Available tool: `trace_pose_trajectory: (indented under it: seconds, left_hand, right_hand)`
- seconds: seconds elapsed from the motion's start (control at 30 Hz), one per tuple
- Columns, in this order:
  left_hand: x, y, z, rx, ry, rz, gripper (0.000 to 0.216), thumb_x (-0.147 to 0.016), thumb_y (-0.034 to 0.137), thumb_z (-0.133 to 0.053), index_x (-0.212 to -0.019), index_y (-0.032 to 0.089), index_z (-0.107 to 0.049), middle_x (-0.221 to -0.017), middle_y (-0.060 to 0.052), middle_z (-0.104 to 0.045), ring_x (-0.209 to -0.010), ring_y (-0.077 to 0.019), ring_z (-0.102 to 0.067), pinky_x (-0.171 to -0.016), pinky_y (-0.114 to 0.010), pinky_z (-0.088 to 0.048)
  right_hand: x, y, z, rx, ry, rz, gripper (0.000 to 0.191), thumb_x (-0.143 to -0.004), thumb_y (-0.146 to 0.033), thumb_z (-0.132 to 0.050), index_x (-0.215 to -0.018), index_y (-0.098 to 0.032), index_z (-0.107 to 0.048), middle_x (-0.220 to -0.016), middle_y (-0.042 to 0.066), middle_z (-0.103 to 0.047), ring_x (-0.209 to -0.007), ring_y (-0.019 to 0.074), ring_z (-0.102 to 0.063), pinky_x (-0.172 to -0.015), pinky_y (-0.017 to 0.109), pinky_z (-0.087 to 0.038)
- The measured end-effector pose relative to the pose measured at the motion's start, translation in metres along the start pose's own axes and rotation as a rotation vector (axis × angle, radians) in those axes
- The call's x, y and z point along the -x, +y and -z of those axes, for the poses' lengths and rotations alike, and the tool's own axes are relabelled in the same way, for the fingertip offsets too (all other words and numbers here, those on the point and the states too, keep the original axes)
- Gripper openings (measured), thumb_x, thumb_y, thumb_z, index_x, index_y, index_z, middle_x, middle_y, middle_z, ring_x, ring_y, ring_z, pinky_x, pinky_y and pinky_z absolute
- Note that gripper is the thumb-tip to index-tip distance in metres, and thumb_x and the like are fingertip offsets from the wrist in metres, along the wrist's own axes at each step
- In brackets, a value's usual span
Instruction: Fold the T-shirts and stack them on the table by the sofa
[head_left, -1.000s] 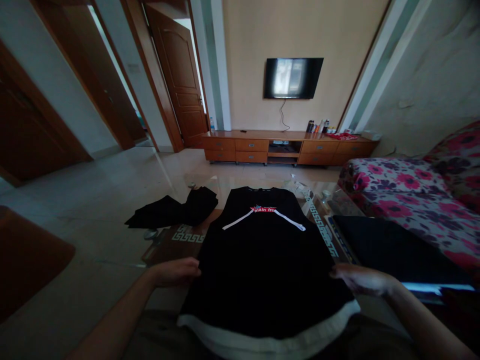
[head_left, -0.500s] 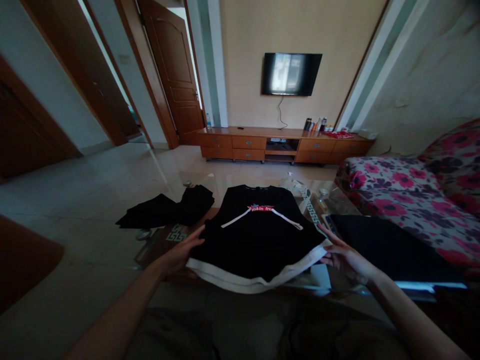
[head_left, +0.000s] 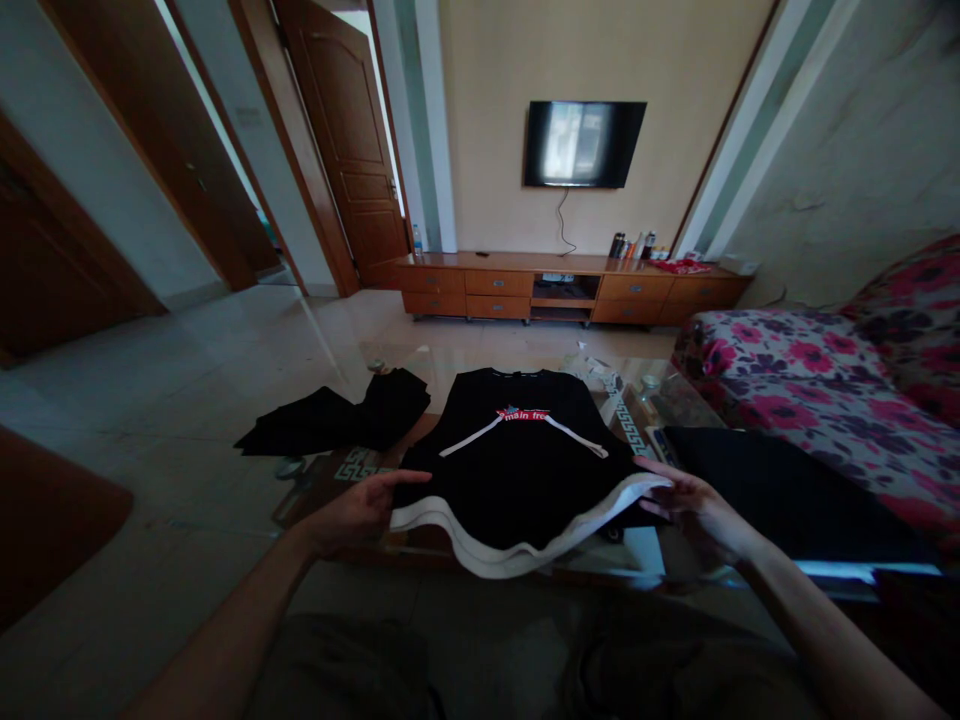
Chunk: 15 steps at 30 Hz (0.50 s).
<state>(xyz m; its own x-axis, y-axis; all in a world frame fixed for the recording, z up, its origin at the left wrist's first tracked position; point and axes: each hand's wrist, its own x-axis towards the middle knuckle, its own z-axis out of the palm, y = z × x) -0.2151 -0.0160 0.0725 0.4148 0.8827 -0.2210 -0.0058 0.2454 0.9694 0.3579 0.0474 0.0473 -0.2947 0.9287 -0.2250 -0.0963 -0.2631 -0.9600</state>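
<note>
A black shirt (head_left: 517, 470) with a white hem, two white stripes and a red printed label lies spread on the glass coffee table (head_left: 480, 358), its neckline away from me. My left hand (head_left: 367, 508) grips its near left corner, index finger stretched over the black cloth and thumb underneath. At the near right corner my right hand (head_left: 694, 510) pinches the white hem. Between the hands the hem sags in a curve over the table's near edge. The shirt's sleeves cannot be made out.
A folded black garment (head_left: 337, 415) lies on the table to the left. Another dark flat cloth (head_left: 780, 495) is at the right, beside the flowered sofa (head_left: 810, 370). Beyond the table stand a wooden TV cabinet (head_left: 495, 285) and a wall-mounted television (head_left: 585, 145).
Both lower corners of the shirt have risen a little and the left one has moved inward with my left hand. The hem now hangs in a deeper wave.
</note>
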Motion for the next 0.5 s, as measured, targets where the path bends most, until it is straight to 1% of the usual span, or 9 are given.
trace_pose_trajectory:
  seconds: [0.07, 0.13, 0.2, 0.27, 0.33, 0.43, 0.5]
  left_hand:
    - [-0.004, 0.000, -0.002, -0.077, 0.075, -0.037, 0.070, -0.068, 0.025, -0.077, -0.136, 0.023, -0.061, -0.129, -0.011, -0.068, -0.113, -0.0279, -0.067, -0.093, -0.037, -0.055]
    - [-0.009, -0.004, 0.000, -0.161, 0.134, -0.048, 0.060, -0.070, 0.028, -0.080, -0.127, 0.020, -0.067, -0.127, -0.011, -0.069, -0.116, -0.0282, -0.066, -0.098, -0.039, -0.053]
    - [-0.013, -0.010, 0.005, -0.229, 0.169, -0.031, 0.050, -0.071, 0.033, -0.081, -0.118, 0.017, -0.070, -0.117, -0.011, -0.073, -0.108, -0.0273, -0.069, -0.094, -0.039, -0.054]
    - [-0.014, -0.015, 0.010, -0.276, 0.197, -0.033, 0.044, -0.073, 0.038, -0.080, -0.111, 0.017, -0.072, -0.108, -0.010, -0.075, -0.100, -0.0260, -0.071, -0.091, -0.038, -0.055]
    - [-0.015, -0.016, 0.013, -0.328, 0.237, -0.072, 0.041, -0.076, 0.042, -0.078, -0.109, 0.018, -0.073, -0.107, -0.009, -0.075, -0.100, -0.0254, -0.070, -0.092, -0.038, -0.054]
    - [-0.016, -0.012, 0.014, -0.450, 0.330, -0.161, 0.039, -0.082, 0.050, -0.071, -0.106, 0.019, -0.073, -0.107, -0.008, -0.074, -0.103, -0.0246, -0.067, -0.094, -0.037, -0.052]
    - [-0.018, -0.007, 0.016, -0.541, 0.446, -0.218, 0.040, -0.083, 0.055, -0.068, -0.098, 0.019, -0.075, -0.104, -0.007, -0.071, -0.103, -0.0238, -0.065, -0.095, -0.035, -0.051]
  right_hand:
    - [-0.003, 0.004, 0.002, 0.035, 0.064, 0.013, 0.066, -0.075, -0.026, -0.076, -0.138, -0.028, -0.060, -0.114, 0.005, -0.074, -0.106, 0.0222, -0.070, -0.101, 0.039, -0.054]
    - [-0.006, 0.008, 0.005, 0.060, 0.110, 0.039, 0.062, -0.075, -0.033, -0.081, -0.134, -0.027, -0.063, -0.109, 0.004, -0.074, -0.099, 0.0202, -0.070, -0.095, 0.035, -0.056]
    - [-0.008, 0.011, 0.006, 0.092, 0.132, 0.073, 0.059, -0.075, -0.038, -0.082, -0.130, -0.025, -0.066, -0.109, 0.004, -0.074, -0.095, 0.0192, -0.070, -0.090, 0.031, -0.057]
    - [-0.008, 0.011, 0.008, 0.142, 0.148, 0.116, 0.055, -0.077, -0.042, -0.081, -0.128, -0.024, -0.068, -0.109, 0.005, -0.074, -0.092, 0.0183, -0.068, -0.084, 0.028, -0.057]
    - [-0.008, 0.011, 0.010, 0.203, 0.169, 0.160, 0.053, -0.080, -0.046, -0.078, -0.127, -0.022, -0.069, -0.109, 0.006, -0.073, -0.089, 0.0179, -0.067, -0.080, 0.027, -0.056]
    - [-0.007, 0.009, 0.013, 0.317, 0.228, 0.212, 0.053, -0.081, -0.055, -0.073, -0.121, -0.020, -0.071, -0.111, 0.007, -0.073, -0.092, 0.0213, -0.067, -0.082, 0.030, -0.056]
    - [-0.007, 0.005, 0.015, 0.372, 0.305, 0.252, 0.051, -0.079, -0.059, -0.073, -0.113, -0.020, -0.074, -0.114, 0.008, -0.072, -0.100, 0.0246, -0.067, -0.086, 0.031, -0.056]
